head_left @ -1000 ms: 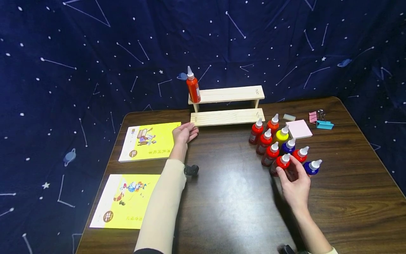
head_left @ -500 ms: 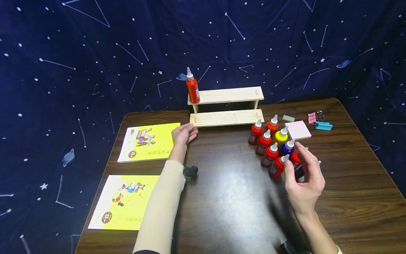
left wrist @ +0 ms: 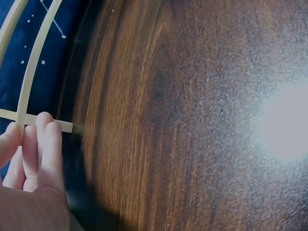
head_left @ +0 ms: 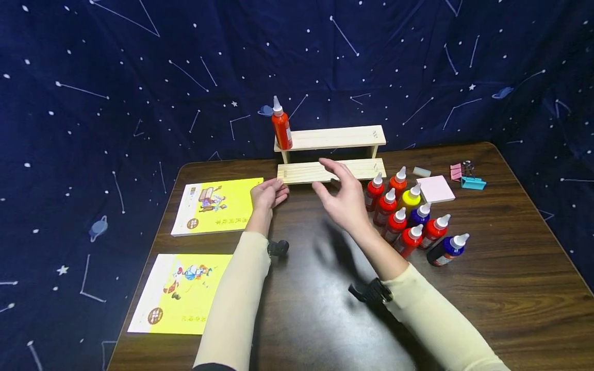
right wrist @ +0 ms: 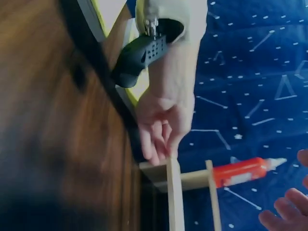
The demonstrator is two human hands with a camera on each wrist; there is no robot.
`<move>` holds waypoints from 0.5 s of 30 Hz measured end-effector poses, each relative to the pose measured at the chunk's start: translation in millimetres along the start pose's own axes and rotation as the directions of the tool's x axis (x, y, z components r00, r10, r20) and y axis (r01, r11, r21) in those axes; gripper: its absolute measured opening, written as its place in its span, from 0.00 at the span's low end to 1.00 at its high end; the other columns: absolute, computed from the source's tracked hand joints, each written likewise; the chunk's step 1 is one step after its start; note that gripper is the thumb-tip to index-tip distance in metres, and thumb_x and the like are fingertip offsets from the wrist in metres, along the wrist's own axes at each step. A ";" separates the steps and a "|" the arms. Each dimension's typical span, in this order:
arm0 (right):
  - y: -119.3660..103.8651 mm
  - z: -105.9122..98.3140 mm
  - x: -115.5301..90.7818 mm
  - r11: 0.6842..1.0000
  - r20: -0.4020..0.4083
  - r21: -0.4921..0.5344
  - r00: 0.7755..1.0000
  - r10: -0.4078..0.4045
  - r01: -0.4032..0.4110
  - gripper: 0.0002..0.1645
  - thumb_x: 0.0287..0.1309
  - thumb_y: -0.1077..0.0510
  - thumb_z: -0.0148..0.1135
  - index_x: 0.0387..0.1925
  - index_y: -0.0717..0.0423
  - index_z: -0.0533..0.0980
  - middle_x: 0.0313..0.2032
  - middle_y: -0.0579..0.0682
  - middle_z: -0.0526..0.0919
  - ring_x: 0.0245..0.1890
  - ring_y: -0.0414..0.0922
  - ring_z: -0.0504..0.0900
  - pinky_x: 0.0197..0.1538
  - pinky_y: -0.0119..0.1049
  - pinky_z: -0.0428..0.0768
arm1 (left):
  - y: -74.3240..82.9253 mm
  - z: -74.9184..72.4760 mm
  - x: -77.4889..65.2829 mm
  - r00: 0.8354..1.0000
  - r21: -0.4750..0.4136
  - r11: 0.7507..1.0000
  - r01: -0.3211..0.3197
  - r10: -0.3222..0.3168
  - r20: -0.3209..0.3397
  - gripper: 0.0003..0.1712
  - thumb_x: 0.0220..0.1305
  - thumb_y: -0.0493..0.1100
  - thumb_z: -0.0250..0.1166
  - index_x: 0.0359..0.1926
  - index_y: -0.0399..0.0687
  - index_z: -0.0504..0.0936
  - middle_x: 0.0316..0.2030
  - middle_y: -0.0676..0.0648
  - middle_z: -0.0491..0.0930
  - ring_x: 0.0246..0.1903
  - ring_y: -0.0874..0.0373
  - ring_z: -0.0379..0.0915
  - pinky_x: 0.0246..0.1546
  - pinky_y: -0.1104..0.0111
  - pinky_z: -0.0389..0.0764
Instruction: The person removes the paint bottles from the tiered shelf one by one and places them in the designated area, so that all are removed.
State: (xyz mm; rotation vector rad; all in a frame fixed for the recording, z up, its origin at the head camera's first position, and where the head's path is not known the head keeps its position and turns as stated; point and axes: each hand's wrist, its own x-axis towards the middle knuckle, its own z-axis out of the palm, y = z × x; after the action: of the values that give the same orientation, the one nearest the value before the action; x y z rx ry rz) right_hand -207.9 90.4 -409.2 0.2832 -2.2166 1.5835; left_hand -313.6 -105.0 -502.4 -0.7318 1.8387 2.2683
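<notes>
A two-tier wooden shelf point(head_left: 331, 172) stands at the back of the table. My left hand point(head_left: 269, 195) pinches the left end of its lower board between thumb and fingers, seen also in the left wrist view point(left wrist: 38, 166). My right hand point(head_left: 344, 198) holds nothing; its thumb and fingers are spread apart in front of the lower board. An orange-red squeeze paint bottle point(head_left: 281, 129) with a white nozzle cap stands upright on the upper board's left end. Right of my right hand, several red paint bottles point(head_left: 396, 225), a yellow one point(head_left: 410, 199) and two blue ones point(head_left: 446, 251) stand grouped.
Two yellow-covered books point(head_left: 223, 206) lie at the left of the table. Beyond the bottles are a pink notepad point(head_left: 436, 189), an eraser point(head_left: 422, 171), a pink clip point(head_left: 456, 171) and a teal binder clip point(head_left: 473, 183). A dark starry cloth point(head_left: 139, 103) hangs behind.
My right hand has left the near end of the bottle group and moved left and away, to the shelf, with nothing in it. The left hand stays on the shelf.
</notes>
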 end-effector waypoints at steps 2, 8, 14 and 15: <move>3.2 18.3 21.8 0.998 0.038 -0.025 0.998 0.057 -0.056 0.30 0.56 0.58 0.66 0.61 0.55 0.71 0.57 0.52 0.77 0.58 0.48 0.75 0.56 0.46 0.79 | 0.5 -0.8 0.0 1.000 0.000 1.000 0.007 -0.007 0.000 0.17 0.61 0.40 0.67 0.50 0.40 0.82 0.40 0.41 0.85 0.40 0.50 0.84 0.41 0.63 0.85; 14.4 61.1 81.3 0.983 0.101 -0.110 0.982 0.159 -0.148 0.36 0.59 0.55 0.64 0.67 0.57 0.63 0.62 0.55 0.73 0.59 0.50 0.74 0.62 0.42 0.74 | 2.2 -1.8 0.7 1.000 -0.013 1.000 0.011 -0.011 0.003 0.18 0.60 0.41 0.68 0.51 0.41 0.82 0.42 0.39 0.85 0.41 0.48 0.83 0.41 0.63 0.85; 22.6 76.6 115.5 0.953 0.127 -0.270 0.977 0.173 -0.134 0.43 0.61 0.50 0.62 0.72 0.57 0.55 0.67 0.55 0.66 0.65 0.49 0.68 0.68 0.38 0.66 | 0.1 -0.2 -0.1 1.000 -0.012 1.000 -0.017 0.018 0.010 0.17 0.59 0.39 0.68 0.50 0.39 0.82 0.34 0.43 0.86 0.42 0.47 0.83 0.41 0.61 0.84; 23.7 78.0 119.2 0.953 0.135 -0.271 0.975 0.177 -0.135 0.44 0.61 0.50 0.62 0.72 0.57 0.54 0.68 0.56 0.64 0.66 0.50 0.66 0.69 0.38 0.64 | -0.4 -0.1 -0.2 1.000 -0.012 1.000 -0.020 0.020 0.013 0.17 0.60 0.39 0.68 0.49 0.39 0.82 0.34 0.43 0.86 0.42 0.46 0.82 0.41 0.61 0.84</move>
State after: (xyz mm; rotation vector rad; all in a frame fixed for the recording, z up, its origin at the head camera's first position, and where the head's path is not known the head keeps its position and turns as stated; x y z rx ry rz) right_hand -340.1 33.0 -399.8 0.1640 -2.5950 1.3636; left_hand -313.2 -105.0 -502.7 -0.7015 1.8364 2.2930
